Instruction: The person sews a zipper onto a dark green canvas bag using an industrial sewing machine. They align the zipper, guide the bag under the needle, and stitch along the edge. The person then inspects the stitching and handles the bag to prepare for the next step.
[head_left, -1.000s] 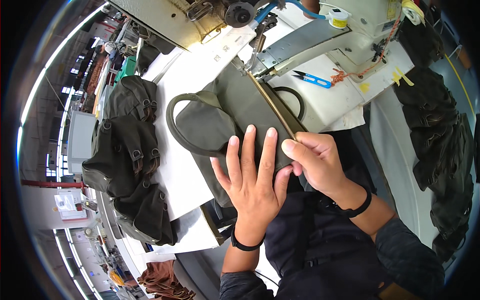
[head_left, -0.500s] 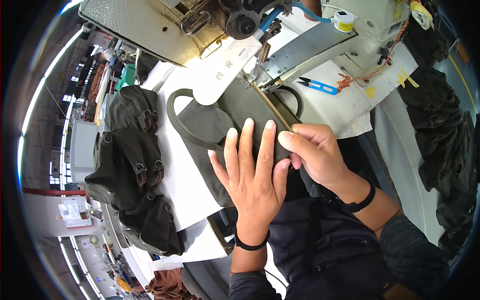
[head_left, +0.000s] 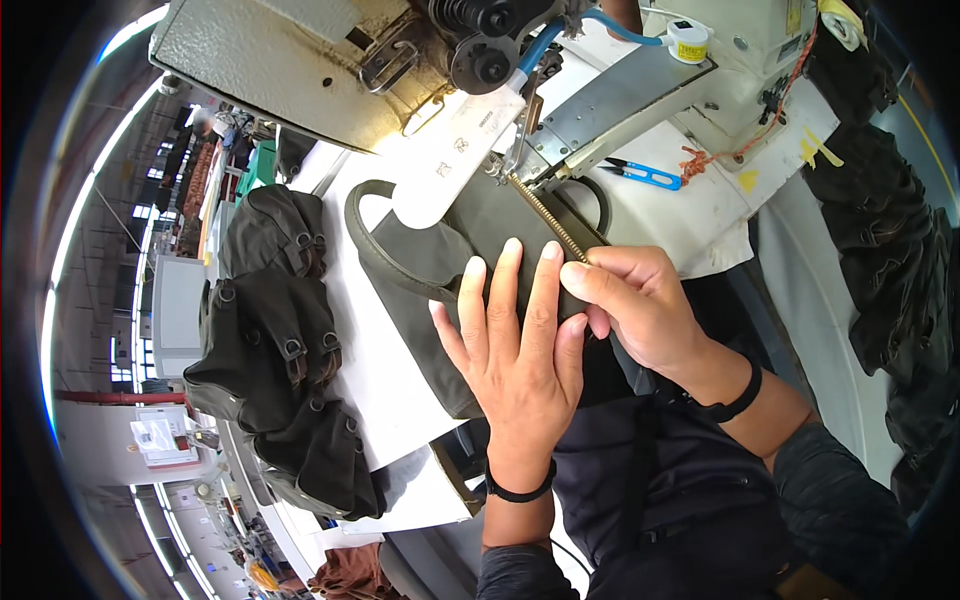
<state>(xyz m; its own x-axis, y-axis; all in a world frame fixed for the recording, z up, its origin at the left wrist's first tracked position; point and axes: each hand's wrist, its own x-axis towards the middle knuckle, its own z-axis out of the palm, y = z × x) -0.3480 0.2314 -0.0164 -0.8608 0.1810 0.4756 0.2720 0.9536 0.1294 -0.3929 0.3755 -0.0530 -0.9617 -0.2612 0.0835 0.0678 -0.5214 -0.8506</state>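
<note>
A dark olive fabric bag piece (head_left: 420,330) with a looped handle (head_left: 368,240) lies under the sewing machine (head_left: 290,65). A brass-toothed zipper (head_left: 548,218) runs along it from the needle area toward me. My left hand (head_left: 525,365) rests flat on the fabric with its fingers spread, left of the zipper. At the zipper's near end, my right hand (head_left: 645,300) pinches the zipper and fabric edge between thumb and fingers. A white plate on the machine (head_left: 440,185) covers part of the bag, and the needle point itself is hard to make out.
Several dark olive bags (head_left: 270,310) are heaped left on the white table (head_left: 385,420). Blue thread snips (head_left: 645,174) on an orange cord lie right of the machine's metal arm (head_left: 620,115). More dark fabric pieces (head_left: 880,270) hang at the far right.
The whole scene sits slightly lower and further right in the picture. Both hands keep nearly the same places on the bag piece, with the right still pinching the zipper's near end.
</note>
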